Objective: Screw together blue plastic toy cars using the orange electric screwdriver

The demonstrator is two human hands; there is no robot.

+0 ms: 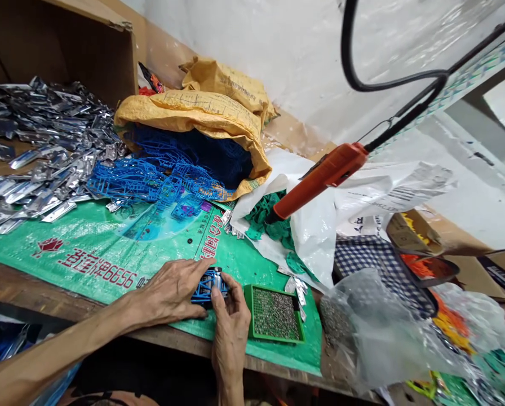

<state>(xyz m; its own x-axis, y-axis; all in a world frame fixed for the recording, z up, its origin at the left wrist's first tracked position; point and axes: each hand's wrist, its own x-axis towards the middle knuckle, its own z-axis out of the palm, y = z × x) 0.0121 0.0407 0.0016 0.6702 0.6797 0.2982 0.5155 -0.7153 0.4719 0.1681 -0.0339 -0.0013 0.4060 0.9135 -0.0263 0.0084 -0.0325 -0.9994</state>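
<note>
A small blue plastic frame (209, 286) with a silvery metal part in it lies on the green sheet (109, 276) at the bench's front edge. From the left, my left hand (170, 290) closes around it, thumb at the near side and fingers across the far side. My right hand (230, 310) grips its right end between thumb and fingers. Just right of that hand stands a green tray (251, 332) full of tiny metal screws. An orange electric screwdriver (320, 180) hangs on a black cable beyond the tray, its tip over green plastic parts (273, 223).
A yellow woven sack (193, 107) spills blue frames (142, 180) at the back. Shiny metal plates (53, 146) pour from a cardboard box (96, 45) at left. A white bag (314, 237) holds the green parts. Clear plastic bags (371, 327) and a checked basket (375, 265) crowd the right.
</note>
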